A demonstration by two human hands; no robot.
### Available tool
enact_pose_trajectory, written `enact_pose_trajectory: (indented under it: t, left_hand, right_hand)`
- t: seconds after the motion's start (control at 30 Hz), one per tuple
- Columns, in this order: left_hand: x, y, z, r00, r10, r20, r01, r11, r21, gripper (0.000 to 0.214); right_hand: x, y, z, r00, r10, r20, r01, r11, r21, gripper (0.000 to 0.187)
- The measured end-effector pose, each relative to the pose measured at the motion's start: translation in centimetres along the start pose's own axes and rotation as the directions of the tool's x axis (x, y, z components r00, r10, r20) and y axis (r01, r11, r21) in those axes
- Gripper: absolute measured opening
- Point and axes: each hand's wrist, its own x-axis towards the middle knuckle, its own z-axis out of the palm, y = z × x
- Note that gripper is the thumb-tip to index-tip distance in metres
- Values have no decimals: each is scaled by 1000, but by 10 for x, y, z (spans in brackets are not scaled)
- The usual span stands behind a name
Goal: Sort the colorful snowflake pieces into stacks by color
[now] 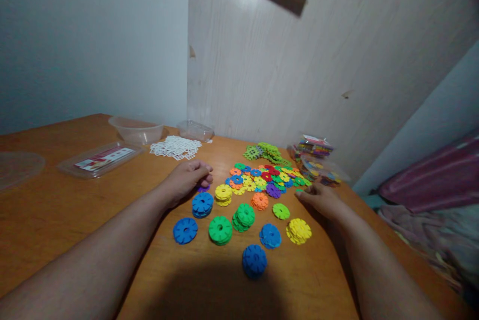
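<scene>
My left hand (189, 178) is closed, its fingers curled just above a purple notched disc (203, 189) on the table; whatever those fingers hold is hidden. On the right, my right hand (320, 198) pinches a small green notched disc (299, 191) beside a loose pile of mixed-colour discs (258, 180). Between my arms stand sorted stacks: blue (202, 204), yellow (223, 194), green (220, 230), another green (245, 215), light blue (270, 236), dark blue (255, 260) and yellow (299, 230). A blue disc (185, 230), an orange one (259, 201) and a lime one (280, 211) lie among them.
White lattice pieces (175, 147) lie at the back left, near a clear bowl (136, 130) and a clear tub (195, 131). A labelled lid (103, 159) rests further left. Lime pieces (267, 152) and packaged pieces (315, 146) sit against the back wall.
</scene>
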Motion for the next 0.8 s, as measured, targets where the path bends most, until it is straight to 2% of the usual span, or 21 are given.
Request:
enact_pose_trajectory:
  t: [0.1,0.33,0.53,0.67,0.73,0.8]
  left_hand:
    - [1,-3,0,1000,6,10,-6,1000,-12,28]
    - [3,-7,0,1000,-1,8,2,1000,-25,25]
    - [2,-5,1,1000,7,11,-7,999,-43,25]
    - [3,-7,1,1000,3,5,-3,999,-42,24]
    - [4,-7,1,1000,4,6,-4,999,-45,23]
    - [4,-7,1,1000,3,4,-2,999,-49,21]
  right_hand:
    - [5,2,4,999,36,-8,-37,996,-85,34]
    - [6,-2,4,998,54,36,-53,998,-36,29]
    - [5,-2,7,992,-38,-120,49,995,85,23]
    - [-16,-32,-5,998,-50,-49,65,926,372,27]
    - [-32,-56,-13,995,-101,26,79,891,448,29]
    - [-50,-80,-17,980,-190,54,141,865,481,30]
